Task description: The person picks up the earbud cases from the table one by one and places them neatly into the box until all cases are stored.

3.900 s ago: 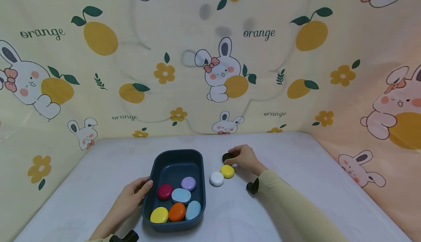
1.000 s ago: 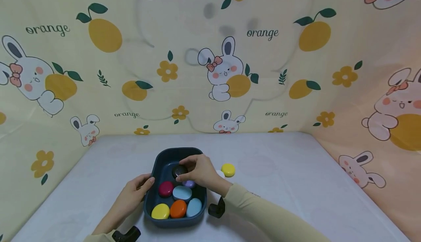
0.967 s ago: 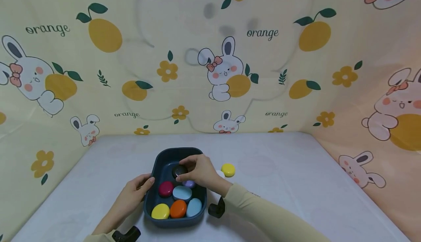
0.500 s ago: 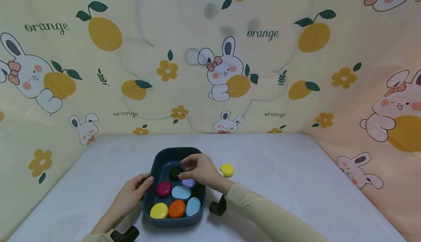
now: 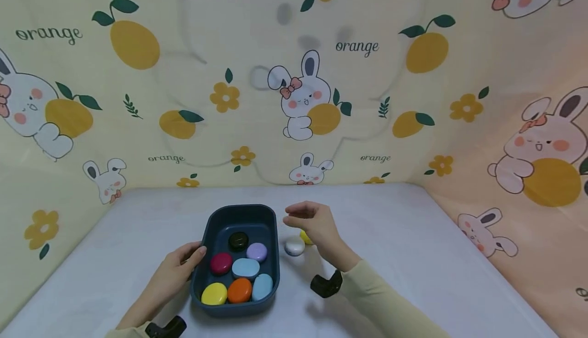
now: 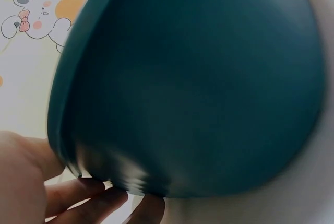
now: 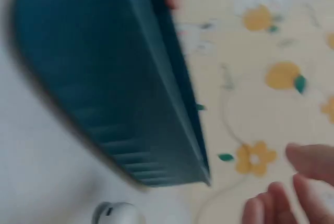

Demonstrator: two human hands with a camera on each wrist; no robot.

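Observation:
My left hand (image 5: 176, 271) holds the left rim of a dark blue rectangular container (image 5: 273, 256), thumb at the edge; the left wrist view shows its fingers against the outer wall. Inside lie glossy rounded pieces: black (image 5: 238, 241), purple (image 5: 256, 251), dark red (image 5: 221, 263), yellow (image 5: 214, 294), orange (image 5: 240, 290), light blue oval (image 5: 245, 268) and another light blue piece (image 5: 262, 287). Right of the container, my right hand (image 5: 319, 228) is held with nothing between its loosely bent fingers. Beside it sit a white piece (image 5: 294, 246) and a yellow piece (image 5: 305, 237), partly hidden by the hand.
A white-covered table (image 5: 390, 236) carries everything. Behind and at both sides hangs a printed curtain (image 5: 257, 123) with rabbits and oranges. Black wrist devices (image 5: 327, 284) are on both forearms.
The black piece went from the table into the container in my right hand and was let go there. That hand has since drawn back rightward; my left hand stays on the container's rim.

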